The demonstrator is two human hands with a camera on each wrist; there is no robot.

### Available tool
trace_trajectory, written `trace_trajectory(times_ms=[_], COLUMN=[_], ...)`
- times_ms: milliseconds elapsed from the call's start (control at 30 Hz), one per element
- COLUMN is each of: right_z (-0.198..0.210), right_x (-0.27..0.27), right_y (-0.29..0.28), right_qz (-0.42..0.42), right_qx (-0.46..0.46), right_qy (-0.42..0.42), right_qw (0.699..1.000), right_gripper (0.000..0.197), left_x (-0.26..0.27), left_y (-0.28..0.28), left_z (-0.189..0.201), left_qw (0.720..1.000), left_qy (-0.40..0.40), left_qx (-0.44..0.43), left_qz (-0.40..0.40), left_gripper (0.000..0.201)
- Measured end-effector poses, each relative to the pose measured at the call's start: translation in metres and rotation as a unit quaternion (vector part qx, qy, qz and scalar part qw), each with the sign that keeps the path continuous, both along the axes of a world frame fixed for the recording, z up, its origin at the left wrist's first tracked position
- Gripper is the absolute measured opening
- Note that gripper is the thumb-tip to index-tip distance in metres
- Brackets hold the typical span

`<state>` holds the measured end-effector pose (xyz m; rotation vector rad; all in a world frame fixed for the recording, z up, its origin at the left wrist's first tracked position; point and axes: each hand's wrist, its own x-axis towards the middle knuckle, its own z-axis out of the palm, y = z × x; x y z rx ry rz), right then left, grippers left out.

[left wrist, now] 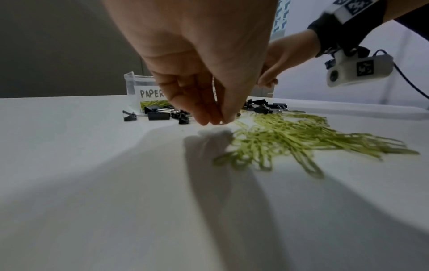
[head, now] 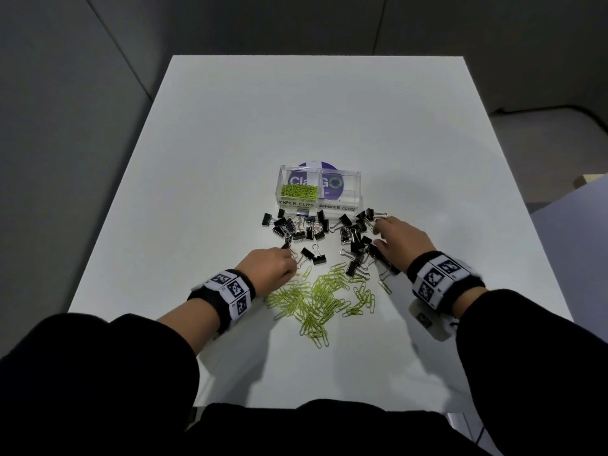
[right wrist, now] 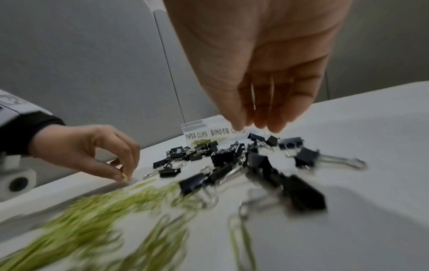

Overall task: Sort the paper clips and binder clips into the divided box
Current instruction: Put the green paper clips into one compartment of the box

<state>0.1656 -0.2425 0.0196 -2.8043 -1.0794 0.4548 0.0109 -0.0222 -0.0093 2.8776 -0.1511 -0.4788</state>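
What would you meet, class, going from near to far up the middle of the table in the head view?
Green paper clips → black binder clips → clear divided box with some paper clips already in its left compartment → bare white table beyond.

Both forearms reach forward in black sleeves, each wrist wrapped in a black band with coded tags. The left hand is angled to the right, palm down, fingers bunched and pointing downward, tips pinched together; in the right wrist view something small and yellow-green shows at its fingertips. The right hand is angled to the left, palm down, fingers loosely extended downward and slightly spread, holding nothing
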Motion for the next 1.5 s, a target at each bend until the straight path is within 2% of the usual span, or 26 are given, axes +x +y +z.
trace_trajectory(times_ms=[200, 300, 400, 533, 633, 733, 833, 933, 1033, 1200, 1300, 1500], right_z=[-0.025, -0.035, -0.037, -0.030, -0.028, -0.027, -0.025, -0.030, -0.040, -0.036, -0.028, -0.030], right_x=[-0.043, -0.057, -0.069, -0.076, -0.075, -0.070, -0.064, -0.068, -0.082, -0.089, -0.082, -0.066], right_y=[-0.051, -0.051, -0.040, -0.021, -0.007, 0.000, -0.002, -0.008, -0.013, -0.012, -0.008, -0.012], right_qz=[-0.044, -0.040, 0.000, 0.041, 0.055, 0.044, 0.026, 0.047, 0.068, 0.094, 0.073, 0.008], right_qx=[-0.043, -0.026, -0.020, 0.007, 0.010, -0.005, 0.000, -0.002, -0.029, -0.022, -0.023, -0.044], right_qy=[0.086, 0.092, 0.102, 0.069, 0.052, 0.044, 0.037, 0.032, 0.013, -0.015, -0.015, 0.027], right_qw=[0.994, 0.995, 0.995, 0.997, 0.997, 0.998, 0.999, 0.998, 0.997, 0.995, 0.997, 0.999], right_gripper=[0.017, 0.016, 0.019, 0.027, 0.032, 0.033, 0.034, 0.031, 0.028, 0.029, 0.039, 0.027], left_x=[-0.027, -0.037, -0.045, -0.052, -0.057, -0.065, -0.077, -0.083, -0.084, -0.074, -0.059, -0.051], left_y=[-0.007, -0.016, -0.025, -0.031, -0.030, -0.030, -0.031, -0.033, -0.037, -0.046, -0.052, -0.061], left_z=[-0.007, -0.009, -0.011, -0.013, -0.014, -0.014, -0.010, -0.010, -0.011, -0.014, -0.009, -0.004], left_qw=[0.999, 0.997, 0.997, 0.998, 0.996, 0.990, 0.988, 0.985, 0.989, 0.993, 0.995, 0.998], left_qy=[0.009, 0.027, 0.029, 0.000, -0.045, -0.034, -0.039, -0.005, 0.003, -0.019, -0.028, 0.034], left_qx=[-0.027, -0.025, -0.048, -0.050, -0.015, 0.021, 0.033, 0.021, 0.016, 0.006, 0.014, 0.035], left_qz=[0.040, 0.061, 0.057, 0.043, 0.080, 0.136, 0.146, 0.172, 0.150, 0.116, 0.090, 0.050], left_gripper=[0.031, 0.040, 0.043, 0.043, 0.042, 0.036, 0.026, 0.038, 0.043, 0.035, 0.048, 0.069])
